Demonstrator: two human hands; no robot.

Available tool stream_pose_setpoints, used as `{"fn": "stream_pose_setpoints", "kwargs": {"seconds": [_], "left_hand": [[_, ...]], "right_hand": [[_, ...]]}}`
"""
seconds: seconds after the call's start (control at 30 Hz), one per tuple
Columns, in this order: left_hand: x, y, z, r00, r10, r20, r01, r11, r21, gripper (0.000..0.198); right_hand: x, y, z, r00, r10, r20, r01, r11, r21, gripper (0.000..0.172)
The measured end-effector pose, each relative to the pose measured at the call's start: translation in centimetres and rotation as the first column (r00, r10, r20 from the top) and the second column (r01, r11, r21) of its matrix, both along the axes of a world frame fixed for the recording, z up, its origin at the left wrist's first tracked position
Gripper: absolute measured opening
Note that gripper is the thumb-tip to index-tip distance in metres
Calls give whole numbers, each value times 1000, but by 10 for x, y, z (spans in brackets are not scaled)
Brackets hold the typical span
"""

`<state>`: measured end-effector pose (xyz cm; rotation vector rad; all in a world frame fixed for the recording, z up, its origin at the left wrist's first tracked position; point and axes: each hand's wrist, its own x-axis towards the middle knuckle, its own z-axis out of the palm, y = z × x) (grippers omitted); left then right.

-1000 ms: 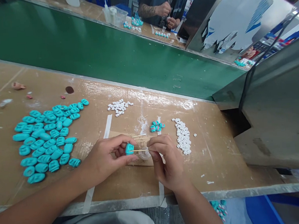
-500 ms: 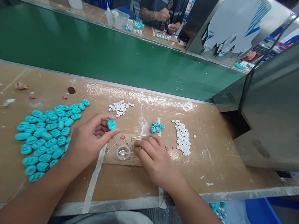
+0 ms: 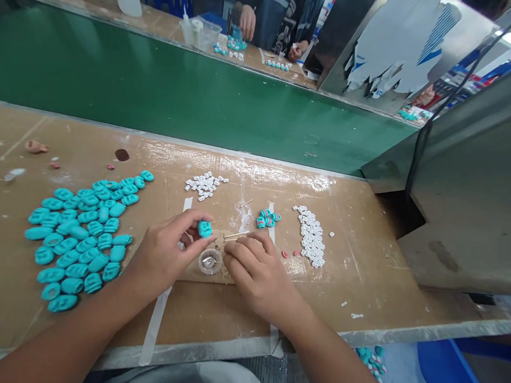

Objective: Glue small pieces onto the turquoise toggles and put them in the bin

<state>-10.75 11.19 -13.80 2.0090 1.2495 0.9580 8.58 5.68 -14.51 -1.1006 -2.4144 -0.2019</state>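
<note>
My left hand [image 3: 162,253] pinches a small turquoise moulded piece [image 3: 204,229] between thumb and fingertips, held up above the work board. Just right of it, my right hand [image 3: 260,274] is closed on a thin wooden stick [image 3: 218,261], whose end points into a small clear cup [image 3: 210,270] of clear liquid or gel. Most of that stick is hidden by my fingers. Behind my right fingers, more thin sticks [image 3: 235,236] lie on the cardboard. Left of my left hand spreads a large group of turquoise pieces [image 3: 80,232].
White small parts lie in one pile [image 3: 205,184] at the back and another pile [image 3: 312,237] to the right. Between them sit turquoise-and-pink pieces [image 3: 267,218]. A metal housing [image 3: 476,208] stands at right. Across the green belt [image 3: 184,96], a co-worker [image 3: 285,16] handles similar pieces.
My left hand has moved right and slightly down with the turquoise piece, closer to the cup. My right hand has shifted slightly left. The co-worker's one hand has moved to their turquoise pile.
</note>
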Motion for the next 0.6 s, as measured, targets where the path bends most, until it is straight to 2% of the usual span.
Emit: {"fn": "stream_pose_setpoints", "kwargs": {"seconds": [0.2,0.3,0.37,0.43,0.5,0.6], "left_hand": [[0,0,1,1000,16,24,-14,997,-82,15],[0,-1,2,994,43,105,-21,978,-205,23],[1,-3,2,979,56,194,9,948,-319,28],[3,-6,4,952,52,302,87,899,-430,31],[5,-10,5,918,36,395,191,833,-519,29],[9,-15,7,872,9,490,321,745,-585,25]], "right_hand": [[10,-2,5,997,-29,-65,26,998,-61,27],[12,-5,4,948,-150,-280,109,981,-159,22],[9,-6,5,812,-261,-522,167,961,-222,17],[5,-7,6,617,-323,-717,169,945,-280,13],[-1,-7,7,468,-333,-819,109,941,-321,13],[-7,-9,8,352,-323,-878,-36,933,-358,14]]}}
